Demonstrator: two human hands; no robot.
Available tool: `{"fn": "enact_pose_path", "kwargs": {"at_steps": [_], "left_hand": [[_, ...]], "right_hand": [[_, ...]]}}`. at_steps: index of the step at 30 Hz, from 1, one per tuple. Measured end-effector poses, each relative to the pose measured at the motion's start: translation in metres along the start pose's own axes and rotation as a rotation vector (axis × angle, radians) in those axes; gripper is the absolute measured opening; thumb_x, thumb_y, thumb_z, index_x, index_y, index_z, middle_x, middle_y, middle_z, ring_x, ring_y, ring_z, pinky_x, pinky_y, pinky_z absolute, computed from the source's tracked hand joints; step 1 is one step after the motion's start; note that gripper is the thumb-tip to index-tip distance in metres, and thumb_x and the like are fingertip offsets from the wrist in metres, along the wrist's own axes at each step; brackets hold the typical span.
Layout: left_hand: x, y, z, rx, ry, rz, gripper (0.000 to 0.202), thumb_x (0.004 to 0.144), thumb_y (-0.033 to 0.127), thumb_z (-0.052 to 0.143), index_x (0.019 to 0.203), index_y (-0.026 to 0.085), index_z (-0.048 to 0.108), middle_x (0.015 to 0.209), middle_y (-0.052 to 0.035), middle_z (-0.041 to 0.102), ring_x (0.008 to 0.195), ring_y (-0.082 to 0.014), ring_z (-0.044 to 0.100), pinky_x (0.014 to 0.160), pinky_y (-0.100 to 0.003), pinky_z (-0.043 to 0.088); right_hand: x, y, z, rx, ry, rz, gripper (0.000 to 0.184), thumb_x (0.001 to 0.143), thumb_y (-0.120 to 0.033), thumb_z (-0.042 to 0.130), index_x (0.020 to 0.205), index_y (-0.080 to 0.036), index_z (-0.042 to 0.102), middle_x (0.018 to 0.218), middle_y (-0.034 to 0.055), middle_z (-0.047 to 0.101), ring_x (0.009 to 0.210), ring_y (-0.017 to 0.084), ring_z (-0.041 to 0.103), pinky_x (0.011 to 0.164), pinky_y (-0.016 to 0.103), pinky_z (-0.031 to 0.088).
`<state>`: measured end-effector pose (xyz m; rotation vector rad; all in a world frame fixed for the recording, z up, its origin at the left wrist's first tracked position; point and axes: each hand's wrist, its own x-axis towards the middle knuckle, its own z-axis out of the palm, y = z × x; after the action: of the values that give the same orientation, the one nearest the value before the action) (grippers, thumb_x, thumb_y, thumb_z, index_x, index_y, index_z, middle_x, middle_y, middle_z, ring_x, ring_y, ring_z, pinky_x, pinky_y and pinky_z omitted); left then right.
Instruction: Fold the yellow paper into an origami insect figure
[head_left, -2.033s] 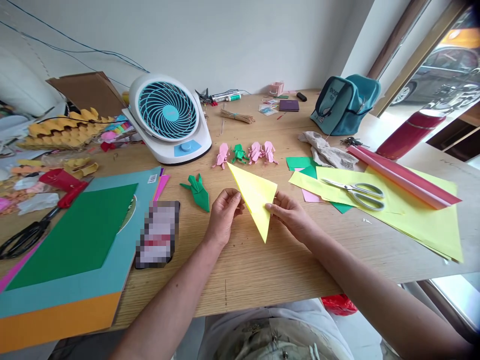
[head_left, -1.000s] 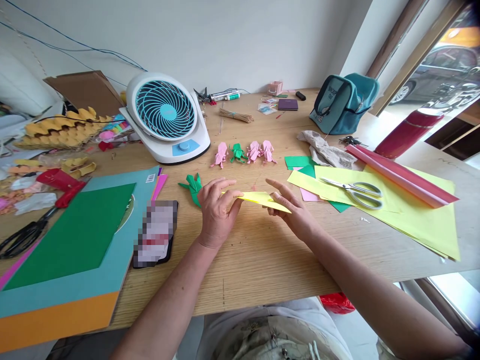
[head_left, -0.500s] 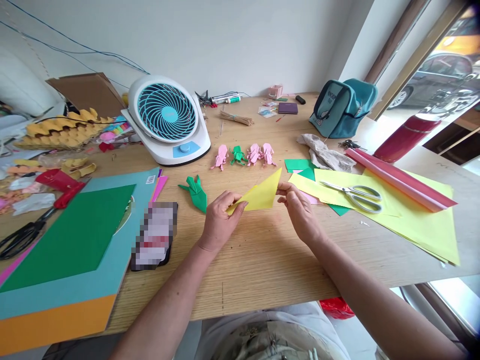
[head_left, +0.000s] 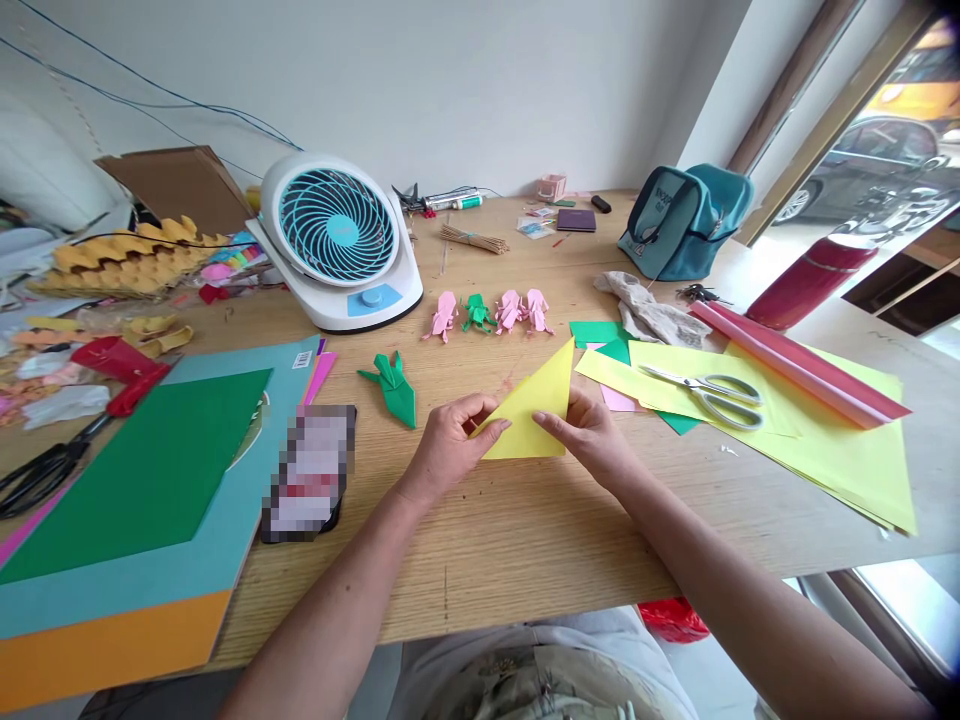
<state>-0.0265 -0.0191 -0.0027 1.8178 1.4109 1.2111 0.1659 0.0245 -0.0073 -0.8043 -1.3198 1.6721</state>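
Observation:
A yellow sheet of paper (head_left: pixel 534 400), folded into a triangle, is held between both hands above the table. My left hand (head_left: pixel 454 440) pinches its left corner, thumb in front. On the right side, my right hand (head_left: pixel 600 435) grips the edge with the thumb on the front face and the fingers behind, partly hidden. Left of the hands lies a green folded paper figure (head_left: pixel 395 388). Beyond them stand a small green origami figure (head_left: pixel 478 313) and several pink origami figures (head_left: pixel 444 316) in a row. Scissors (head_left: pixel 709 393) rest on yellow paper sheets (head_left: pixel 840 460) to the right.
A phone (head_left: pixel 311 475) lies left of my left arm, beside stacked coloured sheets (head_left: pixel 150 470). Behind are a white fan (head_left: pixel 341 240), a bundle of sticks (head_left: pixel 474 238), a teal bag (head_left: pixel 686 220), a crumpled cloth (head_left: pixel 652 308) and a red bottle (head_left: pixel 810 282).
The yellow paper has turned its broad face toward me and come slightly lower. My right hand has moved from touching its right tip to gripping its right edge, thumb in front.

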Motion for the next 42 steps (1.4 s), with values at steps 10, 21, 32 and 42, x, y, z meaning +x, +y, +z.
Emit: {"fn": "enact_pose_path", "kwargs": {"at_steps": [10, 21, 32, 42], "left_hand": [[0.003, -0.005, -0.008, 0.041, -0.077, -0.116, 0.021, 0.085, 0.035, 0.064, 0.079, 0.015, 0.067, 0.067, 0.0035, 0.055, 0.065, -0.0106, 0.048, 0.059, -0.021, 0.035], [0.006, -0.002, -0.017, -0.107, -0.007, -0.163, 0.026, 0.080, 0.038, 0.068, 0.070, 0.015, 0.063, 0.063, 0.0040, 0.048, 0.062, -0.0094, 0.042, 0.057, -0.021, 0.032], [0.008, -0.005, -0.017, -0.434, 0.115, -0.334, 0.029, 0.068, 0.039, 0.080, 0.072, 0.015, 0.063, 0.065, 0.0043, 0.054, 0.057, -0.0064, 0.045, 0.054, -0.018, 0.036], [0.009, -0.002, -0.015, -0.436, 0.073, -0.318, 0.027, 0.071, 0.036, 0.076, 0.082, 0.017, 0.061, 0.075, 0.0027, 0.060, 0.068, -0.0090, 0.054, 0.057, -0.017, 0.041]], "right_hand": [[0.005, -0.003, -0.003, 0.036, 0.141, -0.129, 0.035, 0.066, -0.045, 0.085, 0.090, -0.025, 0.069, 0.097, 0.0022, 0.077, 0.089, 0.024, 0.071, 0.083, 0.041, 0.059], [0.006, -0.002, -0.004, 0.072, 0.158, -0.095, 0.037, 0.067, -0.043, 0.085, 0.094, -0.024, 0.068, 0.100, 0.0035, 0.077, 0.094, 0.025, 0.070, 0.085, 0.040, 0.057], [0.009, 0.000, -0.004, 0.094, 0.205, -0.223, 0.035, 0.075, -0.037, 0.080, 0.098, -0.027, 0.056, 0.097, -0.0005, 0.076, 0.089, 0.020, 0.070, 0.077, 0.032, 0.056], [0.004, -0.007, -0.001, 0.032, 0.164, -0.153, 0.037, 0.075, -0.047, 0.078, 0.097, -0.028, 0.056, 0.106, 0.0031, 0.074, 0.104, 0.026, 0.067, 0.081, 0.037, 0.057]]}}
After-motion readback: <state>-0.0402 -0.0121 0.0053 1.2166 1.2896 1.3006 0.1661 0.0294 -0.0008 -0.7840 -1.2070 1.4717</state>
